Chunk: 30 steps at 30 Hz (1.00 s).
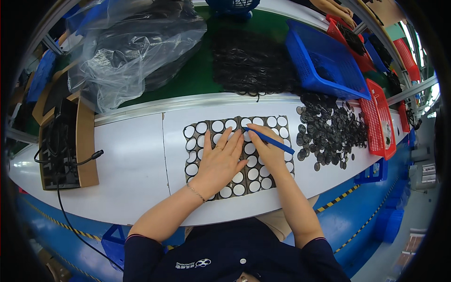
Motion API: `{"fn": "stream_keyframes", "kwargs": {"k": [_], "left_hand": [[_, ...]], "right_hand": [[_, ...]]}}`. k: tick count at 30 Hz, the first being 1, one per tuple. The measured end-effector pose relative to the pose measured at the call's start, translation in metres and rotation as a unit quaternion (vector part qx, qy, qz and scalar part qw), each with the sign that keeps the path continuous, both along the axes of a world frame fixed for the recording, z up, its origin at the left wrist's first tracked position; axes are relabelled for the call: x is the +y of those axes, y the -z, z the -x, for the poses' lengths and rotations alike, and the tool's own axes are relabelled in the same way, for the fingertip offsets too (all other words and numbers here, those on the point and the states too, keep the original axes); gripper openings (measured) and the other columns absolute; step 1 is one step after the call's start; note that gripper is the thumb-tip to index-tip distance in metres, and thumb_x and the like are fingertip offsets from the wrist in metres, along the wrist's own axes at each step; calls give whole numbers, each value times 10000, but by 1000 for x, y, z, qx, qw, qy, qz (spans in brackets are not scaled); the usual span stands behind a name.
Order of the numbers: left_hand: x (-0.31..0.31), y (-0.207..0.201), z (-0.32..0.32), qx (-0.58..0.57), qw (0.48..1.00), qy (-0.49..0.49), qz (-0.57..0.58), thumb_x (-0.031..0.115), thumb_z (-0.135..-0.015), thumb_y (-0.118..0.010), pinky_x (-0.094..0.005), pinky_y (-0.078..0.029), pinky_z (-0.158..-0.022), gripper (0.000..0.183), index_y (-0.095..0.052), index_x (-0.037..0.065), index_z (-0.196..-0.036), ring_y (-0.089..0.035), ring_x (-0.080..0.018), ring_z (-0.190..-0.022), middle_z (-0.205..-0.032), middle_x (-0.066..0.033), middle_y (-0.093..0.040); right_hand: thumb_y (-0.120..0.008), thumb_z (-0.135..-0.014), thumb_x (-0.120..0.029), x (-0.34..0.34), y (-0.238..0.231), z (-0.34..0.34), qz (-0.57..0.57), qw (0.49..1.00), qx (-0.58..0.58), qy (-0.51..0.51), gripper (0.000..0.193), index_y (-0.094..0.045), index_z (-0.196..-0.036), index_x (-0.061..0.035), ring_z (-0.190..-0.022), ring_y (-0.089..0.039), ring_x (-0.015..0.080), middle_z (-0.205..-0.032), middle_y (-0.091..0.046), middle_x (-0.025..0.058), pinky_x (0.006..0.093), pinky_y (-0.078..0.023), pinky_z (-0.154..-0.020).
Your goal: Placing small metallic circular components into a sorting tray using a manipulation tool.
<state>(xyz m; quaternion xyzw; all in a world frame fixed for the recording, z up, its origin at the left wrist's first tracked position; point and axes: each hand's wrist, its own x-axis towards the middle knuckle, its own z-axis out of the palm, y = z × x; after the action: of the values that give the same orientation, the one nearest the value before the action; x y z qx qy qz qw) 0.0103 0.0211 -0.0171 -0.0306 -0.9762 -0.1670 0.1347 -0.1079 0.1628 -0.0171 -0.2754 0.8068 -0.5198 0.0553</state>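
Note:
A dark sheet with rows of white round discs, each ringed in black, lies on the white table in front of me. My left hand rests palm down on the sheet's middle, its fingers stretched out and slightly apart. Between the fingers of my right hand is a slim blue pen-like tool. Its tip meets the sheet near the upper middle, close to my left fingertips. I cannot make out the tool's exact kind. Both hands cover several discs.
Right of the sheet lies a heap of small dark round pieces. Behind are black stringy parts, a blue basket and clear plastic bags. A red basket stands far right, a cardboard box with black cables left.

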Motion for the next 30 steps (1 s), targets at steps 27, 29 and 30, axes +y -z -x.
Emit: {"fn": "stream_keyframes", "kwargs": {"k": [27, 29, 30], "left_hand": [[4, -2, -9, 6, 998, -13, 64, 365, -943, -652, -640, -347, -1086, 529, -609, 28, -1348, -457, -306, -1387, -1409, -117, -578], [2, -3, -10, 4, 997, -10, 72, 358, -943, -656, -635, -349, -1086, 517, -615, 25, -1336, -477, -316, -1369, -1406, -119, -577], [4, -2, -9, 5, 998, -8, 70, 358, -942, -657, -635, -350, -1085, 515, -617, 25, -1333, -476, -316, -1369, -1406, -119, -577]], "right_hand": [[-650, -951, -96, 21, 6, -21, -10, 994, 110, 0, 199, -724, -1123, -27, -1079, -665, 322, -1125, -725, 150, 399, -486, -958], [-659, -951, -127, 22, 8, -21, -9, 995, 100, -5, 201, -734, -1117, -41, -1101, -655, 313, -1123, -725, 145, 407, -471, -968], [-662, -951, -139, 24, 8, -22, -21, 993, 114, -8, 202, -737, -1116, -48, -1113, -649, 308, -1122, -726, 143, 410, -460, -977]]}}
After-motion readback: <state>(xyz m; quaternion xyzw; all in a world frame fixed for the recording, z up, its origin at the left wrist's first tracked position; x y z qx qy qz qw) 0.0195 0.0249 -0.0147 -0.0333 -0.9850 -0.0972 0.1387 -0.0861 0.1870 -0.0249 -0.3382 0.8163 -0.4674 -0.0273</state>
